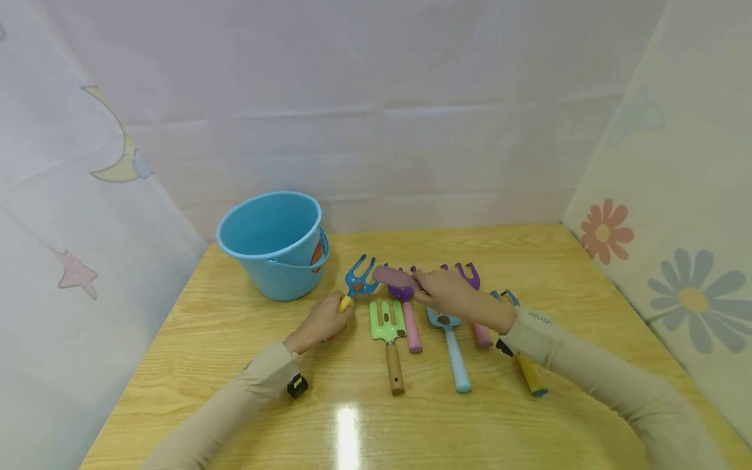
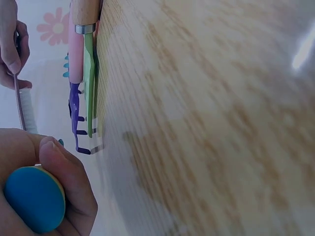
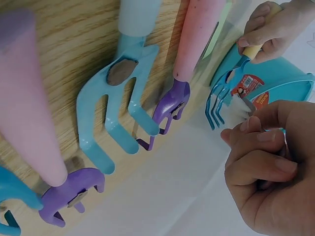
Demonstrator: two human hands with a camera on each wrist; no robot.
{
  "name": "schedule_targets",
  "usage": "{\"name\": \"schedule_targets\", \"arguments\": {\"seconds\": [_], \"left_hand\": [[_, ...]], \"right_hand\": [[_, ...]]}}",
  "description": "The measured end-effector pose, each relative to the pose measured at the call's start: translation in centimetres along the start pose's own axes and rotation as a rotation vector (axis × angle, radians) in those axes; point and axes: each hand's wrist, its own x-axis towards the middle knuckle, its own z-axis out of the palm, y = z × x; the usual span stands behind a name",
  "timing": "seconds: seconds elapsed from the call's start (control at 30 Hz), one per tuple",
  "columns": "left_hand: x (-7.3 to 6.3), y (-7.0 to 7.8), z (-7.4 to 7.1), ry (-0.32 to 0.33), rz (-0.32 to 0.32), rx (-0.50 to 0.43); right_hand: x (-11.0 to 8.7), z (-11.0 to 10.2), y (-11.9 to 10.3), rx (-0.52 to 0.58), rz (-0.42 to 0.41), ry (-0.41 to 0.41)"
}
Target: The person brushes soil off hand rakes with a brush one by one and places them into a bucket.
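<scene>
- The left grip (image 1: 328, 320) is closed round the yellow handle of the fork (image 1: 360, 282), whose tines point away ahead of the knuckles, above the tabletop (image 1: 282, 418).
- The right grip (image 1: 449, 292) pinches the brush (image 1: 395, 276), which reaches out leftward from the fingers towards the fork; whether bristles and tines touch cannot be told.
- A hard brush stroke could twist the fork, since the left grip has only its round handle and the head is unsupported.
- Bristles could snag between the tines and tug the brush loose, as the right grip holds it by one end.
- A stroke that overshoots to the left could bring the brush against the left grip's knuckles, which sit close behind the fork's head.
- The purple rake (image 1: 413, 329) lies between the two grips, partly below the brush; a low stroke might knock it.
- The light-blue fork (image 1: 454, 352) lies beneath the right grip, and the right sleeve (image 1: 540, 339) crosses over the yellow rake (image 1: 530, 375), so a dropped wrist or elbow could shove either.
- The bucket (image 1: 284, 281) stands just beyond the left grip; a wide leftward swing of the fork could bump it.
</scene>
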Motion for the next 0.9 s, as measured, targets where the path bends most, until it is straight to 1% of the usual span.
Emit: {"name": "schedule_targets", "arguments": {"seconds": [0.1,0.2,0.33,0.43,0.67,0.8,0.9], "left_hand": [[-0.1,0.0,0.0,0.005,0.004,-0.004],[-0.2,0.0,0.0,0.014,0.005,-0.012],[-0.2,-0.1,0.0,0.021,-0.015,-0.017],[-0.3,-0.2,0.0,0.017,-0.021,-0.024],[-0.4,-0.2,0.0,-0.012,-0.033,-0.045],[-0.5,0.0,-0.2,-0.009,-0.04,-0.039],[-0.6,0.1,-0.3,-0.002,-0.042,-0.027]], "right_hand": [[0.4,0.1,-0.3,0.018,-0.013,-0.007],[0.6,0.0,-0.7,0.021,-0.008,-0.023],[0.8,0.1,-1.2,-0.02,-0.017,-0.038],[1.0,0.4,-1.3,-0.049,-0.033,-0.029],[1.8,1.2,-1.4,-0.038,-0.017,-0.025],[2.5,1.5,-1.7,-0.044,-0.023,-0.051],[2.9,1.6,-1.9,-0.02,-0.039,-0.072]]}}
